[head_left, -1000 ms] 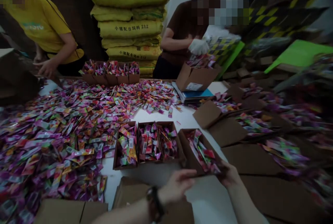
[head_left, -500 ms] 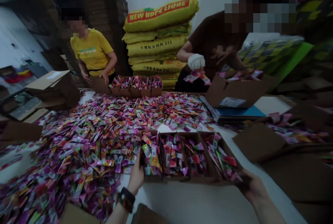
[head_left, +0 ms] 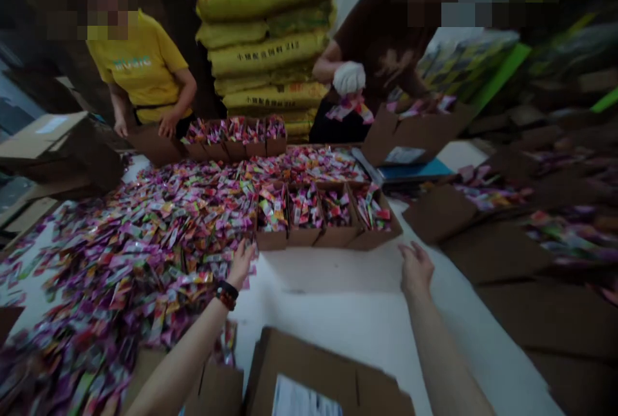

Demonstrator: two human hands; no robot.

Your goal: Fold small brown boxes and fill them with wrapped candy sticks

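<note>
Landmark: row of four small open brown cardboard boxes [head_left: 302,236], side by side on the white table [head_left: 338,313], each packed with colourful foil sachets standing on edge.

Left hand [head_left: 240,261]: flat, fingers stretched out, gripping nothing. Its tips are at the row's near-left corner, resting on the edge of the loose heap of purple, pink and orange sachets [head_left: 145,229] that spreads left of the row. Dark watch and red band [head_left: 226,293] on that wrist.

Right hand [head_left: 416,268]: palm down, fingers spread, empty. It is just short of the row's near-right corner, apart from it, over bare table.

Handling, as a judgement: the boxes are thin card, light, walls flex, and nothing visibly joins them. Contents are slick and loose and would spill if a box tips. Best hold looks like the two outer end walls, low down, pressing inward so the four stay together. Avoid the open tops.

Nearer than the row: closed brown carton with a white label [head_left: 313,371]. Right of the row: flat brown cardboard sheets [head_left: 506,255]. Beyond the row: a second line of filled boxes [head_left: 236,139] in front of a person in a yellow shirt [head_left: 140,62], stacked yellow sacks [head_left: 270,36], and a co-worker's white-gloved hand [head_left: 348,78] holding sachets beside a large open carton [head_left: 410,129].
</note>
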